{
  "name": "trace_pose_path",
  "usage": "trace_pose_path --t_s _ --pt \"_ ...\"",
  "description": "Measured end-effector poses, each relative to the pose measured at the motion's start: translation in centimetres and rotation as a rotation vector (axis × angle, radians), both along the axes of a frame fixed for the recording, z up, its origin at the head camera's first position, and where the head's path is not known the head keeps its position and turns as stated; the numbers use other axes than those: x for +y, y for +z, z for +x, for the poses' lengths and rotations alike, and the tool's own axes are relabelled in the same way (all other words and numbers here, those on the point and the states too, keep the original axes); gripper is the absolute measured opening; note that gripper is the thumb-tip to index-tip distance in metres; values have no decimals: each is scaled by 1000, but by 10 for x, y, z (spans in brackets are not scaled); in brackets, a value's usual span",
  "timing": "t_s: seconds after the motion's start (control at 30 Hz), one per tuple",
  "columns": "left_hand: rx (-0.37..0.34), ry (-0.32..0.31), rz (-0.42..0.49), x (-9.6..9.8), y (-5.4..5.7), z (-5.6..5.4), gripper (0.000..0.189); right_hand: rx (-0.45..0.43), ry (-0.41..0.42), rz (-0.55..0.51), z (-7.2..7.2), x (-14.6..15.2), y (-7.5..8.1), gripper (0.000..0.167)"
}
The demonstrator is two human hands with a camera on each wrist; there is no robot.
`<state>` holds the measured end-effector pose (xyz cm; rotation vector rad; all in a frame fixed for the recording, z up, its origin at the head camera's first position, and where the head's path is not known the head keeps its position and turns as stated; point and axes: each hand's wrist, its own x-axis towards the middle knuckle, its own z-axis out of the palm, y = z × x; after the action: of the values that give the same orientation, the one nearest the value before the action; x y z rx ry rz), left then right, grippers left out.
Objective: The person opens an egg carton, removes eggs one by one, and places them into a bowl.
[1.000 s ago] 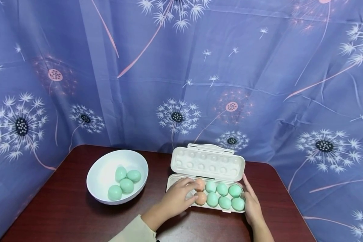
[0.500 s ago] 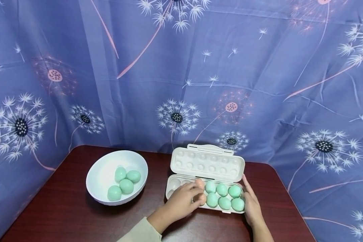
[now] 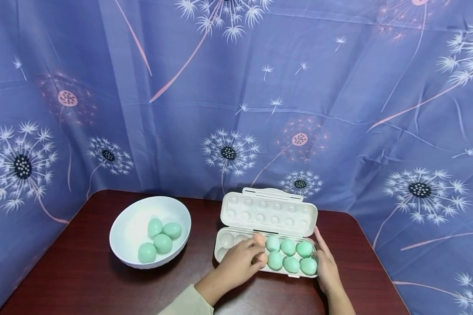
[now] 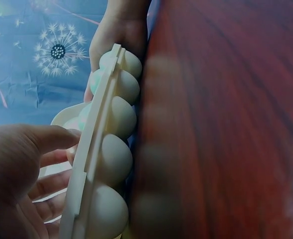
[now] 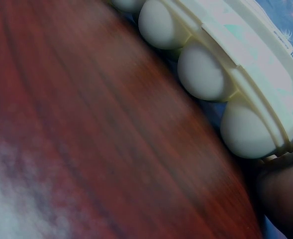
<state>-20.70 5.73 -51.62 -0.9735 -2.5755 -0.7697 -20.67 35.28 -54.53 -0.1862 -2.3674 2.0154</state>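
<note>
An off-white egg carton (image 3: 269, 221) lies on the table with its lid raised at the back. Inside, two orange eggs stand left of several green eggs (image 3: 275, 260). My left hand (image 3: 237, 265) reaches over the carton's left part, thumb and fingers curled round the front orange egg (image 3: 263, 258), mostly covering it. The back orange egg (image 3: 259, 239) sits just beyond those fingers. At the carton's right end, my right hand (image 3: 328, 270) grips its side, one finger stretched along the lid corner. In the left wrist view, the left thumb (image 4: 56, 138) lies over the carton's rim (image 4: 86, 139).
A white bowl (image 3: 126, 236) with several green eggs (image 3: 163, 243) stands left of the carton. Empty cups (image 3: 226, 239) show at the carton's left end. Behind the dark red wooden table (image 3: 82, 284) hangs a blue curtain (image 3: 173, 144) with dandelion print.
My left hand has moved slightly right, its fingers coming round the front orange egg and uncovering the left-end cups. The right hand keeps its place at the carton's end.
</note>
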Motion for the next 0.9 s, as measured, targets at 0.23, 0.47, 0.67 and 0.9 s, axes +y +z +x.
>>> trace_pose_path --t_s 0.23,0.47,0.67,0.9 --pt "-11 18 -13 2 -2 -1 26 52 21 -9 -1 1 -3 75" --pt "-47 32 -16 3 -1 1 27 45 18 -1 0 1 -4 73" --pt "-45 28 -10 3 -1 0 29 21 -2 4 1 1 -4 74" --pt "-31 15 7 2 0 0 27 7 -13 13 -1 1 -2 76"
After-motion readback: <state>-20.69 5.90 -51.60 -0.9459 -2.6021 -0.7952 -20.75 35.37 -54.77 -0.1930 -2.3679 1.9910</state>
